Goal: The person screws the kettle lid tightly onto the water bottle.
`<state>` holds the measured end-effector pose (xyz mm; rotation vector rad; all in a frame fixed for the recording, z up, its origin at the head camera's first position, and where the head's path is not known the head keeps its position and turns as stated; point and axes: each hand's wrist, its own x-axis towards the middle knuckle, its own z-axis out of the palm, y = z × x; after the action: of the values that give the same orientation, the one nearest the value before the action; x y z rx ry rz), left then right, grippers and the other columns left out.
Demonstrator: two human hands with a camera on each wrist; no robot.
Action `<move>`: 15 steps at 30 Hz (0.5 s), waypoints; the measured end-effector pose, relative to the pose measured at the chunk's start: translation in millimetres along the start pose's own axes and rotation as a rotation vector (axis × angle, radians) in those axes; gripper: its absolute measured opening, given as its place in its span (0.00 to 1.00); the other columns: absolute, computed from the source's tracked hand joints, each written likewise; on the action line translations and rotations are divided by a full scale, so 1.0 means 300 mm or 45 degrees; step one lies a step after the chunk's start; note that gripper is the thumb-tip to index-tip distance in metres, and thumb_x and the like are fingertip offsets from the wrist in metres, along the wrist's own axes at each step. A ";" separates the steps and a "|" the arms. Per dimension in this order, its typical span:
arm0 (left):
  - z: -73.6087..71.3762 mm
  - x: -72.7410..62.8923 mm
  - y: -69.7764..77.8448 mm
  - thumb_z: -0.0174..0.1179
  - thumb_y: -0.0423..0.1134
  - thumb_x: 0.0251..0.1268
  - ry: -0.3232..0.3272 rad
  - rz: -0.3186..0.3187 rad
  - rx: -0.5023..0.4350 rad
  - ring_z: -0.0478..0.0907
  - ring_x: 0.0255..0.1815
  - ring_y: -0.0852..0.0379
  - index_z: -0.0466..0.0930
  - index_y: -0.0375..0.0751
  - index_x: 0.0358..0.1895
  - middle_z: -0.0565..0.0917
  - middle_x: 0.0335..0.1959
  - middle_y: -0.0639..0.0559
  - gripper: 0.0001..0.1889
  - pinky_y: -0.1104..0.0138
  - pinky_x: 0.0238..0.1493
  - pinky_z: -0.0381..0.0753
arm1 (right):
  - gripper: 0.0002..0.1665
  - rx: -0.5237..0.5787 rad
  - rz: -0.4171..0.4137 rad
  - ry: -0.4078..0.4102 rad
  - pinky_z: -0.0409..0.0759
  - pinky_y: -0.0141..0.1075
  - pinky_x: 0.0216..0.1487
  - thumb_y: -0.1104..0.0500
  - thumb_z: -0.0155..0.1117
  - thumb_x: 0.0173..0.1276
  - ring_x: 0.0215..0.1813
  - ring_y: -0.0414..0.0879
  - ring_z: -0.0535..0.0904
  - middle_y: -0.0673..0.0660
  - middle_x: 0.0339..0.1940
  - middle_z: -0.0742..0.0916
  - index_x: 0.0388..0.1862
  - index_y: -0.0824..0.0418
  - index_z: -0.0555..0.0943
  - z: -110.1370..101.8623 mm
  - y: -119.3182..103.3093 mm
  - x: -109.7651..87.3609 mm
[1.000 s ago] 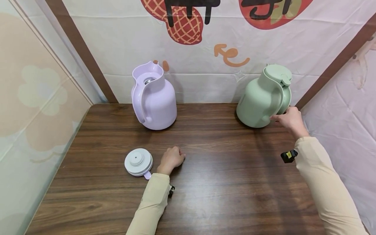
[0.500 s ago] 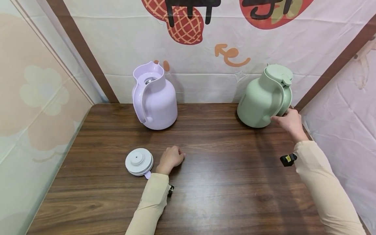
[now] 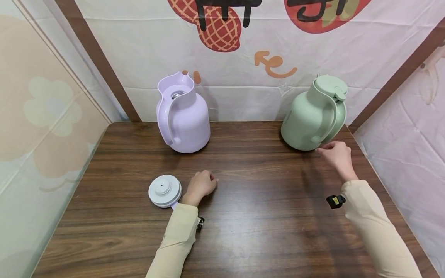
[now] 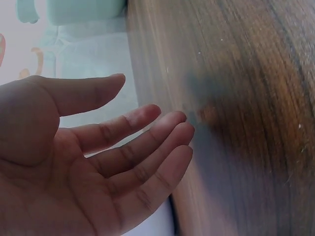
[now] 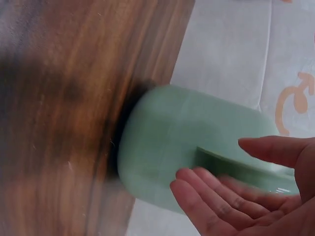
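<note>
At the back right of the table stands a green thermos jug [image 3: 307, 116] with its lid on, its handle turned toward the right front. My right hand [image 3: 335, 154] hovers just in front of the handle's lower end, holding nothing; in the right wrist view its fingers [image 5: 216, 196] are loosely bent, thumb apart. My left hand [image 3: 201, 185] is low over the table at left centre, relaxed and holding nothing, as the left wrist view shows its bent fingers [image 4: 142, 167]. Just left of it lies a round white-grey stopper lid [image 3: 165, 191], its lilac tab partly behind my sleeve.
A lilac thermos jug [image 3: 189, 119] without a lid stands upright at the back left, its mouth showing a metallic opening. Behind both jugs hangs a printed cloth wall [image 3: 243, 100] along the rear edge of the brown wooden table [image 3: 264, 200]. More cloth borders both sides.
My right hand has drawn back from the green jug's handle, toward the front. The left hand has barely shifted. Both jugs and the stopper lid stay in place.
</note>
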<state>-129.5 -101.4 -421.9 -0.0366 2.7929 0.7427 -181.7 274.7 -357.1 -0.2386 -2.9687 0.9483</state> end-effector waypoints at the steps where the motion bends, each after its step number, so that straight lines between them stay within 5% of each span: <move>1: -0.002 -0.002 0.000 0.58 0.42 0.59 0.001 0.007 -0.001 0.75 0.30 0.50 0.81 0.38 0.33 0.79 0.28 0.47 0.10 0.59 0.33 0.72 | 0.20 -0.012 -0.020 -0.017 0.71 0.49 0.39 0.53 0.60 0.60 0.45 0.65 0.71 0.66 0.32 0.83 0.36 0.72 0.80 0.011 0.001 -0.005; 15: -0.100 -0.034 -0.010 0.58 0.42 0.60 0.055 0.124 -0.007 0.77 0.36 0.48 0.80 0.37 0.40 0.81 0.33 0.46 0.12 0.56 0.39 0.74 | 0.13 -0.071 -0.348 -0.359 0.75 0.45 0.36 0.62 0.61 0.58 0.35 0.55 0.79 0.63 0.31 0.84 0.37 0.72 0.79 0.195 -0.032 -0.079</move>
<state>-126.4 -119.1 -395.6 0.0835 2.8506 0.7812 -163.1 229.8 -398.4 0.3206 -3.1636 0.9346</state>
